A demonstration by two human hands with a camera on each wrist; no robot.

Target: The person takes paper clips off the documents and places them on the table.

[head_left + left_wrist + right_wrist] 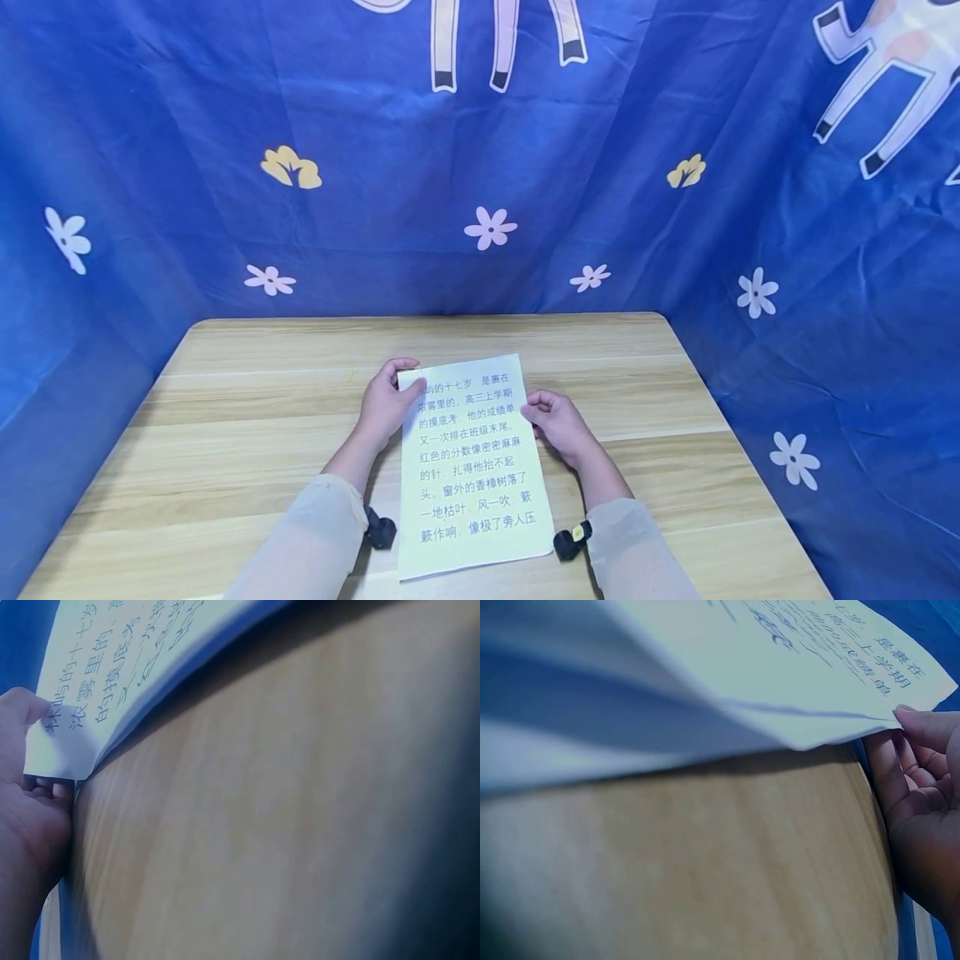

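A white sheet of paper [472,467] printed with lines of Chinese characters is held between both hands, tilted slightly over the table. At its upper left corner the left hand [386,404] pinches it, thumb on the printed face and fingers behind. In the left wrist view that thumb overlaps the first characters of the paper [97,690]. The right hand [562,425] pinches the right edge, a little below the top corner. Seen from the right wrist, the paper [817,682] has a crease running to the thumb tip, and its near edge bows above the tabletop.
Underneath is a light wood-grain table [262,458] with rounded far corners. A blue curtain [375,208] with printed flowers and animals surrounds its back and sides. A tiny yellow piece [349,376] lies left of the left hand. Black devices [380,531] sit at both wrists.
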